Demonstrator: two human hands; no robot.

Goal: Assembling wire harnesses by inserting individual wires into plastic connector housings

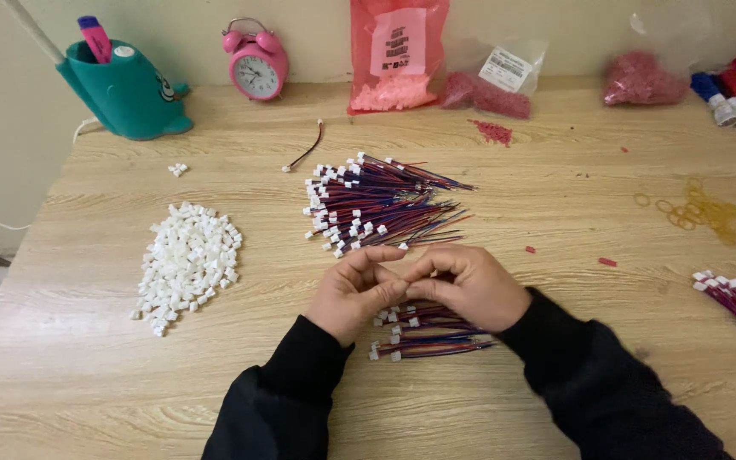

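Pinching something too small for me to make out, my left hand (353, 292) and right hand (468, 284) meeting fingertip to fingertip, low over a small bunch of red-blue wires (426, 334), bigger wire pile (376, 203) just beyond, white connector heap (185, 264) off left on the wooden table (555, 196).

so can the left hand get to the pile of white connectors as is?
Probably yes. The left hand is pinched against the right hand at centre; the white connector pile lies to its left with only bare table between.
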